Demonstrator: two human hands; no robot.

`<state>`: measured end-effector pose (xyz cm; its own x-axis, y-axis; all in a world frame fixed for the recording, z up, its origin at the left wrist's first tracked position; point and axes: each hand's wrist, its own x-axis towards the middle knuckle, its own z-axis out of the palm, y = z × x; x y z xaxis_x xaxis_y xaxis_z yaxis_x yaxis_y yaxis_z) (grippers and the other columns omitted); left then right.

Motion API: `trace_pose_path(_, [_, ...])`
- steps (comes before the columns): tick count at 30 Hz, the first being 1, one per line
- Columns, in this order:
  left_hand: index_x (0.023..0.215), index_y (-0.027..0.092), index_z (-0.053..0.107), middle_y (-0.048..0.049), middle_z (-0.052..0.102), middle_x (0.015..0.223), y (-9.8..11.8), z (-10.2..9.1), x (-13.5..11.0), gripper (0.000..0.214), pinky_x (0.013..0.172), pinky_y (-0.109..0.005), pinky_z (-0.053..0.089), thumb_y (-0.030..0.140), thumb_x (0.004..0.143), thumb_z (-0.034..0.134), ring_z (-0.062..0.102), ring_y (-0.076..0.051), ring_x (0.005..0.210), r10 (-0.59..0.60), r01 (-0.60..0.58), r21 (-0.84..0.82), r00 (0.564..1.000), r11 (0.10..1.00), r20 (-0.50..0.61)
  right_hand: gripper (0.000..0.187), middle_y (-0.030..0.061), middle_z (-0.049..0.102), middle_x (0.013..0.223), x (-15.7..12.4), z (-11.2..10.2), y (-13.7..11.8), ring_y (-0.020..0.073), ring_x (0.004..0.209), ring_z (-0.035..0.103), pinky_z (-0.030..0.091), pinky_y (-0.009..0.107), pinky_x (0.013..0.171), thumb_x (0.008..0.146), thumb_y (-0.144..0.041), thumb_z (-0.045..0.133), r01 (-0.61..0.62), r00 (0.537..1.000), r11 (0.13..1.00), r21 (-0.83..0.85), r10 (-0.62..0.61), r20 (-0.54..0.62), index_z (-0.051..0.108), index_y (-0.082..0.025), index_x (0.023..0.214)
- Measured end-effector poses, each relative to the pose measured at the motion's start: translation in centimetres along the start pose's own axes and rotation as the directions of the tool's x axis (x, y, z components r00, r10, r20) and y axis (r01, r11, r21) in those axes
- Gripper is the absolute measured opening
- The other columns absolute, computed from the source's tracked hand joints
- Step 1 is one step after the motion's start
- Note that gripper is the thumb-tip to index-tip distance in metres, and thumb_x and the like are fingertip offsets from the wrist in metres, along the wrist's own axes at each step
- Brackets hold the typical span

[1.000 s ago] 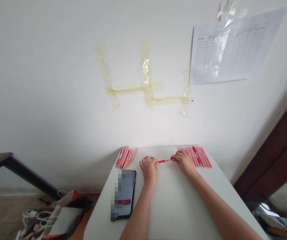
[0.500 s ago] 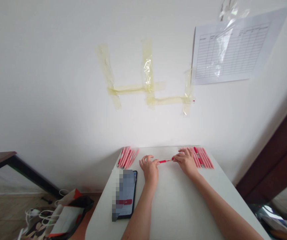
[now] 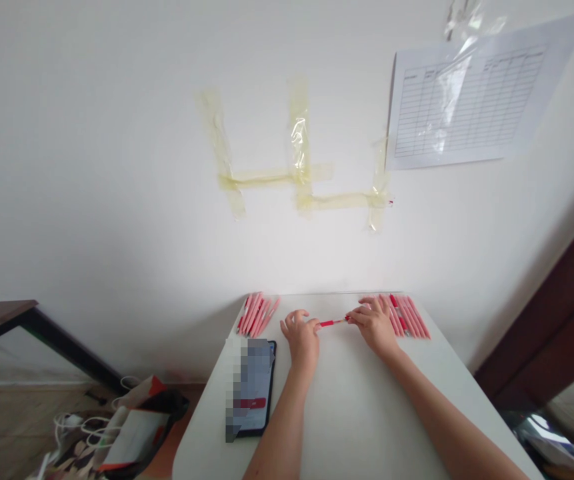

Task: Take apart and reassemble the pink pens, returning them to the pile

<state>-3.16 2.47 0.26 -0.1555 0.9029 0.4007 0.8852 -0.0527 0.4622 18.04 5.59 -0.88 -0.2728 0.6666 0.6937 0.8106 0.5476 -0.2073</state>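
Observation:
A red pen [image 3: 327,323] lies level between my two hands, just above or on the white table [image 3: 347,407]; I cannot tell which. My left hand [image 3: 301,338] pinches its left end between thumb and finger, the other fingers curled loosely. At the right end, the fingertips of my right hand [image 3: 373,327] are closed on the pen. Beyond my right hand a row of pink pens [image 3: 413,317] lies side by side, one of them darker red; the hand hides part of this row. Another bunch of pink pens [image 3: 257,315] rests at the table's far left corner.
A phone [image 3: 254,390], partly blurred out, lies left of my left forearm. The white wall [image 3: 117,167] stands at the table's far edge, with yellowish tape and a printed sheet [image 3: 467,107]. Paper bags [image 3: 134,433] sit on the floor at left.
The whole view has shifted slightly. Both hands keep the same grip on the red pen, with hardly any visible movement.

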Motion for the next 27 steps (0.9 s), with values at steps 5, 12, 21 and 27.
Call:
trace_pose_path(5, [0.081,0.025,0.079,-0.0072,0.06,0.117,-0.08,0.11,-0.03,0.021,0.116,-0.065,0.027,0.013,0.085,0.062,0.046,-0.03,0.124,0.008,-0.008,-0.005,1.0,1.0,-0.002,0.022,0.0003,0.078,0.091,0.04,-0.23,-0.18,0.0297,0.115,0.055,0.017,0.062,0.114,0.096,-0.023,0.058,0.009,1.0,1.0,-0.008,-0.009,-0.01,0.077,-0.032,0.09])
trace_pose_path(12, [0.086,0.026,0.077,-0.0067,0.06,0.115,0.15,0.4,-0.03,0.02,0.112,-0.054,0.037,0.016,0.087,0.06,0.051,-0.026,0.119,0.005,-0.012,-0.089,0.997,0.996,-0.075,0.019,0.0008,0.078,0.094,0.2,-0.82,-0.24,0.0305,0.116,0.055,0.015,0.064,0.114,0.097,-0.027,0.058,-0.004,1.0,1.0,-0.023,0.004,0.01,0.076,-0.033,0.094])
trace_pose_path(21, [0.093,0.028,0.076,-0.0052,0.061,0.118,0.59,0.24,-0.23,0.013,0.111,-0.051,0.037,0.022,0.086,0.066,0.052,-0.025,0.12,0.055,-0.077,-0.138,0.987,0.987,-0.151,0.021,0.0044,0.074,0.098,0.17,-0.42,0.23,0.0298,0.115,0.054,0.014,0.067,0.116,0.1,-0.028,0.053,0.019,0.997,0.993,-0.114,-0.011,0.071,0.072,-0.031,0.107])
trace_pose_path(27, [0.092,0.028,0.076,-0.0049,0.061,0.119,0.58,0.28,-0.26,0.01,0.113,-0.053,0.033,0.025,0.085,0.069,0.05,-0.025,0.122,0.03,-0.045,-0.139,0.994,0.989,-0.109,0.017,0.0036,0.074,0.1,0.0,-0.33,0.43,0.0308,0.117,0.054,0.017,0.07,0.114,0.098,-0.028,0.055,0.02,0.994,0.996,-0.089,-0.01,0.113,0.072,-0.03,0.1])
